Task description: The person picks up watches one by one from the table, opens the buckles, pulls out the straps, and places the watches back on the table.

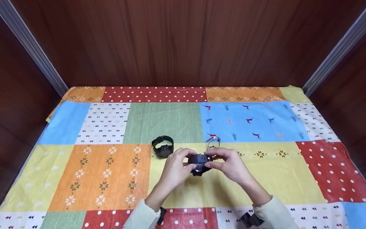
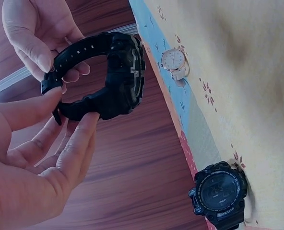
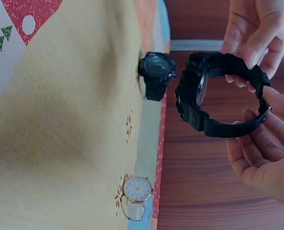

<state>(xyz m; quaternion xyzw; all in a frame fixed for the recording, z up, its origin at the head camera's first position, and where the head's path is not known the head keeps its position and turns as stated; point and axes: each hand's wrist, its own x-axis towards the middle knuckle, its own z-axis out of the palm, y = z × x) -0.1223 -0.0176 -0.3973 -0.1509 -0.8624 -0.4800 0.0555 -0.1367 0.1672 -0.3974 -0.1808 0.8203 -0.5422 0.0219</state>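
Note:
Between both hands a chunky black wristwatch (image 1: pixel 199 163) is held up over the yellow patch of the tablecloth. Its strap forms a loop, and the buckle end faces the hands in both wrist views. My left hand (image 1: pixel 177 168) pinches the strap on one side, thumb and fingers near the buckle. On the other side my right hand (image 1: pixel 232 165) grips the strap between thumb and fingers. A second black watch (image 2: pixel 219 191), with a digital face, rests on the cloth beyond the left hand. Behind the right hand sits a small watch (image 3: pixel 137 189) with a white dial and pale strap.
A patchwork tablecloth (image 1: pixel 106 178) with coloured, patterned squares covers the table. Dark wood panels (image 1: pixel 176 41) rise at the back and both sides, with grey metal strips (image 1: pixel 32 47) at the corners. Black straps (image 1: pixel 252 220) circle the wrists near the pale sleeves.

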